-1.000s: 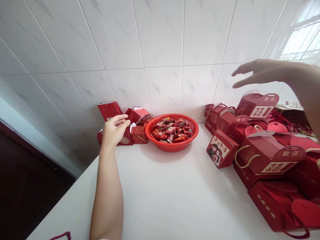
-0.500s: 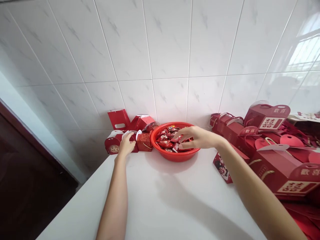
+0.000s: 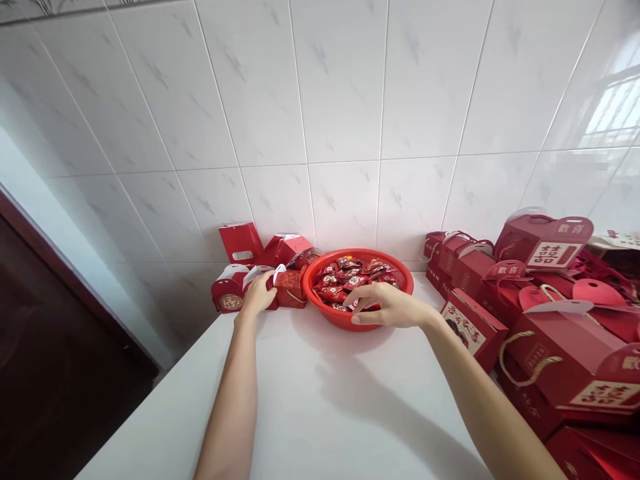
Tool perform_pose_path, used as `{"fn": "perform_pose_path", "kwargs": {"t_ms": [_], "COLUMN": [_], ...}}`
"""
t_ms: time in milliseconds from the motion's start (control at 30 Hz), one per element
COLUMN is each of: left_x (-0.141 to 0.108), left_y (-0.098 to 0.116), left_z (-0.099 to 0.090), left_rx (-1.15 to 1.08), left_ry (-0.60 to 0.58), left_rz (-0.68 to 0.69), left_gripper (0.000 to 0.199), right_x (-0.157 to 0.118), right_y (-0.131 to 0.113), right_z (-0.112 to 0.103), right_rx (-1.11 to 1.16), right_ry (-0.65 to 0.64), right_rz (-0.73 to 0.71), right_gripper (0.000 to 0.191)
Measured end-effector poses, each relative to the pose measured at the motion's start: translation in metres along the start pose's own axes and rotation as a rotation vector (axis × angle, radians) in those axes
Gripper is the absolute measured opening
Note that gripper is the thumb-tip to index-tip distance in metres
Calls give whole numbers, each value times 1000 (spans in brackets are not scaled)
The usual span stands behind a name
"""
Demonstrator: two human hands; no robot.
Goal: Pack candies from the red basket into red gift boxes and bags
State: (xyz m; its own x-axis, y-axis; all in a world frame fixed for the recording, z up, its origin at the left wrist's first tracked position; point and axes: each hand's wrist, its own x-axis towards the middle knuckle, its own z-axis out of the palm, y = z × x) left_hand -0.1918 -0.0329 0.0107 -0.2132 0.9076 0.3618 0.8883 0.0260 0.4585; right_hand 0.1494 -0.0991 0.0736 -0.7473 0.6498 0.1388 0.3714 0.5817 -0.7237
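A round red plastic basket (image 3: 334, 319) with a perforated side sits on the white surface (image 3: 300, 400), close to the tiled wall (image 3: 345, 100). It holds a heap of small wrapped candies (image 3: 353, 275) in shiny red packets, many printed with pale characters (a bit of yellow shows at the back of the heap). The right hand (image 3: 387, 305) is over the front right part of the basket, its fingers loosely curved and the thumb parted from them, the fingertips just above or among the nearest packets; whether they touch is hard to tell.

To the left of the basket, the left hand (image 3: 257, 293) rests with bent fingers on a small red carton (image 3: 272, 305), the thumb along its right side; I cannot tell whether it pinches the box. That carton stands between an arched-top red box (image 3: 229, 301) bearing a round gold emblem and a patterned red box (image 3: 291, 287) with a cord handle, which is right beside the basket. Behind them are a taller red box (image 3: 242, 241) with a handle slot, a box with a pinkish-red side (image 3: 295, 248) and a clear plastic container (image 3: 307, 257).

On the right, red gift boxes are piled: a large double-happiness box (image 3: 565, 347) with rope handles, a similar gable box (image 3: 545, 247) behind it, and a picture-fronted box (image 3: 473, 327) partly covered by the right forearm. Their contents are hidden.
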Motion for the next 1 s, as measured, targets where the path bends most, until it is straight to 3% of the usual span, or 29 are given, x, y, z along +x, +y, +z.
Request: {"fn": "perform_pose_path", "kwargs": {"t_ms": [167,367,500,633,700,800,900,1000], "left_x": [-4,-15,-23,-38,-48,-63,-75,-85], "left_y": [-1,8,23,46,60,84,109,128], "left_z": [-12,-33,-53,-81,-91,-97,-92,-83], "left_rx": [52,38,26,16,-109,-321,-384,-369], "left_ry": [4,-80,-123,-78,-166,-388,-601,-783], "left_rz": [-135,-230,-267,-191,-102,108,271,403], "left_gripper": [35,17,19,26,32,36,29,21], "right_x": [6,12,13,16,17,17,13,8], "right_y": [7,17,21,24,25,24,18,10], "right_z": [4,13,18,21,22,22,20,17], "right_rx": [-12,-25,-7,25,30,61,83,-33], "right_ry": [-10,-21,-20,-17,-8,5,-4,3], "right_rz": [-19,-43,-42,-43,-56,-112,-163,-126], "right_gripper": [29,27,26,24,23,24,26,26]}}
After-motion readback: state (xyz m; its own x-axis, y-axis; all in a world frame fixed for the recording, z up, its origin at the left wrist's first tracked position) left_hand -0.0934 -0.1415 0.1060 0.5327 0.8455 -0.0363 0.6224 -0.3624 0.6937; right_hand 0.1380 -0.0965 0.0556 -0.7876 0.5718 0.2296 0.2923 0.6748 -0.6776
